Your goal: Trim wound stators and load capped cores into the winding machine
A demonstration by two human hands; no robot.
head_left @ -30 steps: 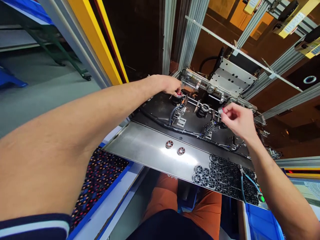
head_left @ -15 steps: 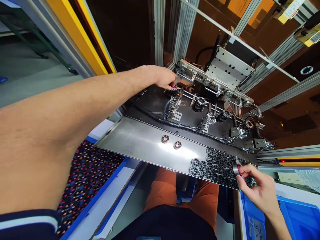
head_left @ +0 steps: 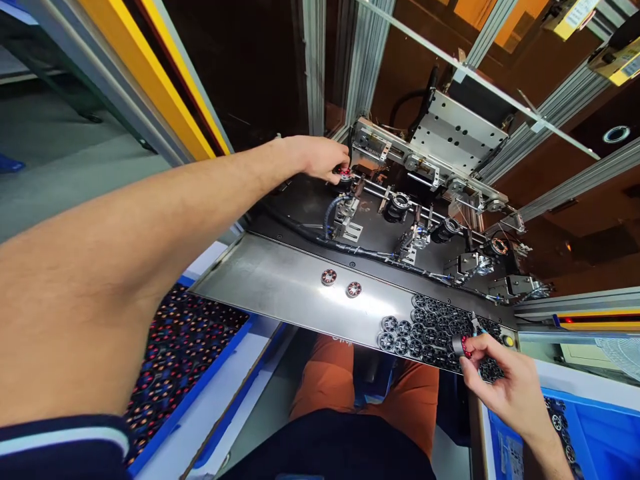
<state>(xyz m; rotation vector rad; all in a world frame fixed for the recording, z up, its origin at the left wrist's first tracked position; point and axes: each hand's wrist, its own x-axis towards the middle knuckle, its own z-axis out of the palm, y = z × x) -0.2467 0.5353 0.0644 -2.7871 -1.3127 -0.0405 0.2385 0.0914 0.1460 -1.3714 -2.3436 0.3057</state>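
Note:
My left hand point(head_left: 324, 159) reaches to the far left post of the machine, its fingers closed on a red ring-shaped part point(head_left: 345, 173) at the top of that post. My right hand point(head_left: 505, 377) pinches a grey cylinder with a red beaded rim point(head_left: 460, 345), held just over the black stator cores point(head_left: 425, 333). These cores lie packed on the right of the metal shelf point(head_left: 270, 273). Two stators with reddish-brown windings, a left one point(head_left: 329, 277) and a right one point(head_left: 353, 289), rest apart on the middle of the shelf.
Behind the shelf stand winding posts point(head_left: 399, 205) with clamps and cables. Nippers point(head_left: 475, 325) lie among the cores. At lower left, a blue tray point(head_left: 187, 407) holds many wound stators. A blue bin point(head_left: 600, 433) with black cores stands at right. A clear panel edge point(head_left: 475, 73) crosses above.
My right hand has moved a little left with the grey cylinder, over the cores. My left hand stays at the post, fingers still on the red part.

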